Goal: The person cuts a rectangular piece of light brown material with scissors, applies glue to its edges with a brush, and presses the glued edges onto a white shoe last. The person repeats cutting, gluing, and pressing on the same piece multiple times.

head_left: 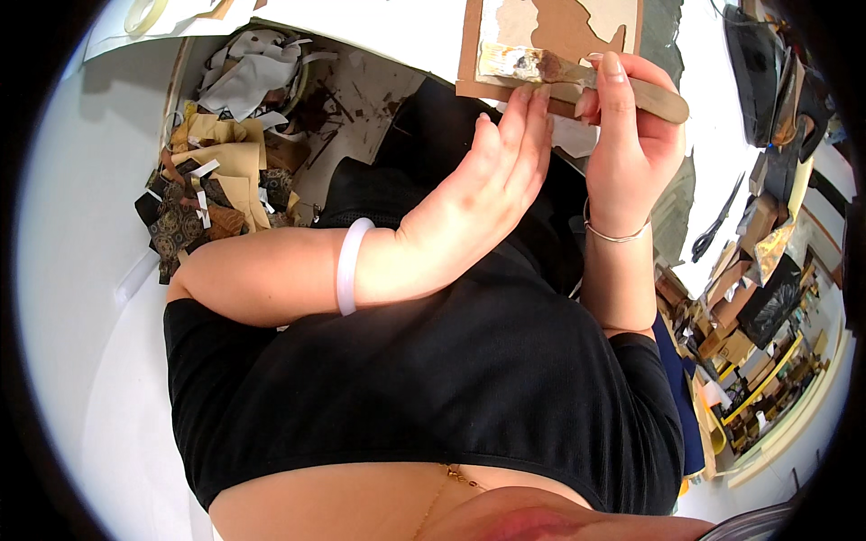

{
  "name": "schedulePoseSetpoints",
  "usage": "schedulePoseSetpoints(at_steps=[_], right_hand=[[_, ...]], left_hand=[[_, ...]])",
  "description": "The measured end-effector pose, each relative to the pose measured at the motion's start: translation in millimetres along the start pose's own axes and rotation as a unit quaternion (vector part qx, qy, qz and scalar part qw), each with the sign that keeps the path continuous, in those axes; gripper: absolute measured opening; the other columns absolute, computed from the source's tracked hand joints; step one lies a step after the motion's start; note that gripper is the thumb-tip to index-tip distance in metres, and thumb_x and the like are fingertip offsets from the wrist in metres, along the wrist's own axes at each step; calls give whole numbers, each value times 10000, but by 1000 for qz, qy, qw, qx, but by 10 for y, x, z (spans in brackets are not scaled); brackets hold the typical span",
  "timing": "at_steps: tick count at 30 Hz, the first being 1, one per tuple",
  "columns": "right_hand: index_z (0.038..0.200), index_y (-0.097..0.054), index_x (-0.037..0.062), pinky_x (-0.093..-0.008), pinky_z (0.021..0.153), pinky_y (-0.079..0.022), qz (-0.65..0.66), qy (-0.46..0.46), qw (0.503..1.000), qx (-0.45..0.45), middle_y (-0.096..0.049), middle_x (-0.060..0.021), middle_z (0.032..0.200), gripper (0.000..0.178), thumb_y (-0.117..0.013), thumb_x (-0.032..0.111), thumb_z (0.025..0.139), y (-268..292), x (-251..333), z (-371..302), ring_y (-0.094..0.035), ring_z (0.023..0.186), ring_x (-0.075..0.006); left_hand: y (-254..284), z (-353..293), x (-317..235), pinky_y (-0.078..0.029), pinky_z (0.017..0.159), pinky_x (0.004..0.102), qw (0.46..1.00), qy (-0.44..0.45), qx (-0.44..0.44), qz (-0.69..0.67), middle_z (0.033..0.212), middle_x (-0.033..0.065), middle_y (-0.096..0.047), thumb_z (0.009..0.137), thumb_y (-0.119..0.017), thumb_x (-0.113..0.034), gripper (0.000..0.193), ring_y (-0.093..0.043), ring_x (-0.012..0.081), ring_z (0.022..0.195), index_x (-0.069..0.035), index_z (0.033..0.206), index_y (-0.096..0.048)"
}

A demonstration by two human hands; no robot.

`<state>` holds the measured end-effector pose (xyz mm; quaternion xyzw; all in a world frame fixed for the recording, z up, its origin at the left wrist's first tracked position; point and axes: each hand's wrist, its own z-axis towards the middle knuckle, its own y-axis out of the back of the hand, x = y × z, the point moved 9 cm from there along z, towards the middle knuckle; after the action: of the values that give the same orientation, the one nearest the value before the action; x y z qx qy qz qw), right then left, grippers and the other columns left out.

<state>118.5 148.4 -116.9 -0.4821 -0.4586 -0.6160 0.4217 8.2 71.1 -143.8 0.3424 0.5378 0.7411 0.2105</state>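
My right hand [624,162] grips the wooden handle of a flat brush [663,102] between thumb and fingers. Its pale, glue-crusted bristles lie over the lower left part of a brown board [470,50]. On that board is a cream area with a darker brown cut-out shape [564,29]. My left hand [478,185] is flat, fingers stretched out together, with the fingertips at the board's near edge just below the brush. Nothing shows in its palm; whether the fingertips press on the board I cannot tell.
The board sits at the near edge of a white table [388,27]. A roll of tape [144,13] is at the far left. Below stands a bin of scraps [253,72], beside a heap of leather and cloth offcuts [216,180]. Black-handled scissors [717,221] lie at right.
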Motion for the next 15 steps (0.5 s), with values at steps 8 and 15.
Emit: schedulePoseSetpoints(at_steps=[8,15], right_hand=[[1104,-650,-15,-210,629,-491,-9,22,1000,20,-679,-39,891,122,-665,64,1012,-60,31,-33,-612,711,-71],[1102,-647,-12,-209,631,-488,13,22,1000,2,-671,-31,880,122,-671,62,1008,-27,28,-61,-604,708,-66]], left_hand=[[9,-1,1,-361,1121,482,1000,-2,7,-3,1502,215,-525,969,-480,-344,569,-467,395,1422,6,1408,-570],[26,-2,31,-322,1139,463,1000,15,9,-25,1513,194,-527,946,-490,-298,501,-479,339,1427,-40,1355,-621]])
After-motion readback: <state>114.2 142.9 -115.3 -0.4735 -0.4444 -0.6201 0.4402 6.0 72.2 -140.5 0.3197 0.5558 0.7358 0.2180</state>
